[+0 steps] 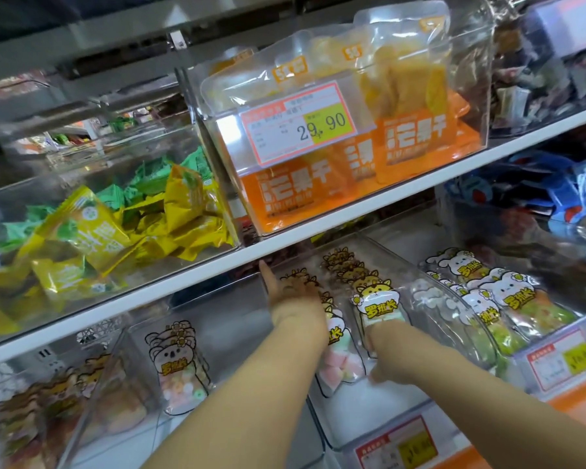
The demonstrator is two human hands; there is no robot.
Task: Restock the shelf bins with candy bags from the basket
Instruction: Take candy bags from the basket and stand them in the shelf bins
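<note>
Left hand [294,295]: reaches deep into the middle bin [369,414], with the back of the hand up and the thumb stretched out to the left, just under the shelf edge [217,275]. The fingers are blurred over the bag row [347,265], so I cannot tell whether they grip.
Right hand [388,341]: pinches the bag [381,308] from below. The bag's lower part covers the fingers, and one digit curls down near the bin floor.
Bag: upright at the near end of the bag row, directly above the right wrist, with its yellow label facing out.
Bag row: cat-shaped bags standing in a line toward the back of the middle bin.
Pink bag [339,365]: stands between the two forearms and touches the left one.
Left bin [132,336]: one koala bag [180,367] stands upright.
Right bin [467,319]: white-animal bags [487,292], packed close.
Upper shelf: orange packs [318,187] behind a price tag [298,123], with yellow packets [92,231] to their left.
</note>
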